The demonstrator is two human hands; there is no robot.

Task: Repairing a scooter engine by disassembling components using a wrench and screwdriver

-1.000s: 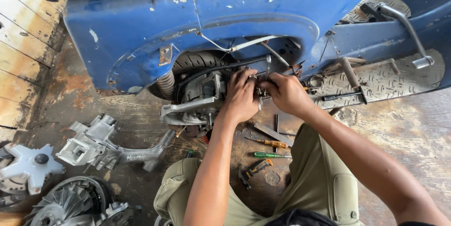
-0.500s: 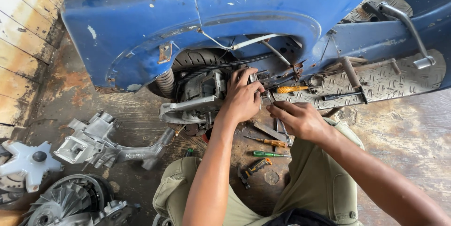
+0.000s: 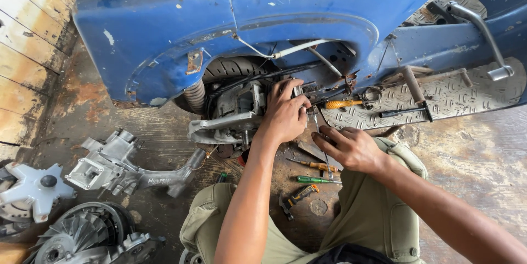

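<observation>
While the left hand (image 3: 285, 113) presses into the exposed engine (image 3: 236, 111) under the blue scooter body (image 3: 230, 28), its fingers are curled and pressed together against a small part at the engine's right edge; what they pinch there is hidden by the knuckles. That spot sits just below the black ribbed hose (image 3: 258, 76) and beside the rear tyre (image 3: 230, 69).

The right hand (image 3: 351, 147) lies lower and nearer the person, over the oily floor (image 3: 110, 116). Its fingers close around a thin metal rod (image 3: 320, 132), whose long axis runs nearly upright in the head view, from the floor tools up toward the left hand's fingertips. So the rod's upper end points at the work spot, and the left hand is the nearer of the two to the engine, with the right hand below and to its right.

On the ribbed footboard (image 3: 439, 99) lie a yellow-handled screwdriver (image 3: 343, 104) and a dark tool (image 3: 403, 112). On the floor between the person's knees lie a green-handled screwdriver (image 3: 318, 179), an orange-handled screwdriver (image 3: 313, 164) and a pair of pliers (image 3: 296, 197). Well apart to the left sit a grey engine casing (image 3: 118, 165), a white star-shaped part (image 3: 33, 187) and a finned fan wheel (image 3: 77, 236).
</observation>
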